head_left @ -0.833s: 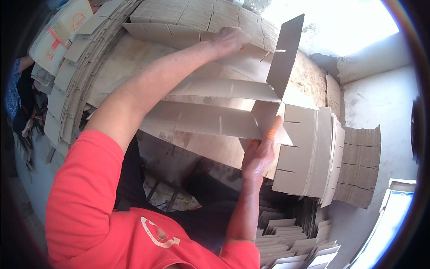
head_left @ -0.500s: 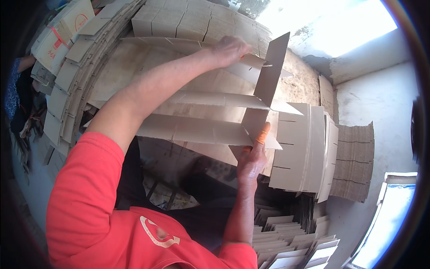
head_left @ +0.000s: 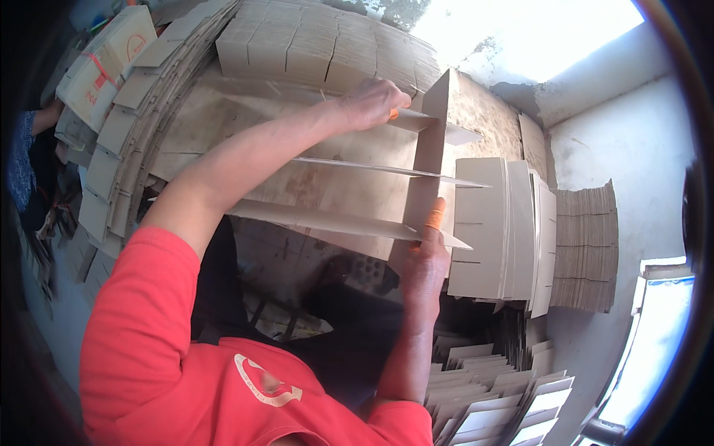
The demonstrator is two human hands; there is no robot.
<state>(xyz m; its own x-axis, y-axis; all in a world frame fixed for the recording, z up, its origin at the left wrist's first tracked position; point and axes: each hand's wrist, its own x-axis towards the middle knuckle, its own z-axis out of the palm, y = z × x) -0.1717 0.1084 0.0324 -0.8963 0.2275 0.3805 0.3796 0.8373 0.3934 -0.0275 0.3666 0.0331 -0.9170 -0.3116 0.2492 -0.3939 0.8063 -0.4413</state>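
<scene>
The head view shows the left hand (head_left: 375,104) closed on the far long strip (head_left: 413,119) of a pale cardboard divider, just left of where that strip meets the cross strip (head_left: 429,152). The right hand (head_left: 425,264) grips the near end of the cross strip, its thumb in an orange finger cover (head_left: 434,215) laid along the card; its other fingers are mostly hidden. The middle long strip (head_left: 357,166) and the near long strip (head_left: 320,218) also cross the cross strip, and their tips jut out to its right. The divider is over the wooden table (head_left: 349,195), between the person and a stack of slotted cardboard (head_left: 297,44) at the far side. Slotted sheets (head_left: 480,245) stand just right of the divider, with a greyer stack (head_left: 585,249) beyond them. Rows of cardboard pieces (head_left: 476,394) fill the lower right. At the left edge, another person's arm (head_left: 47,116) shows beside a bundle (head_left: 104,70).
</scene>
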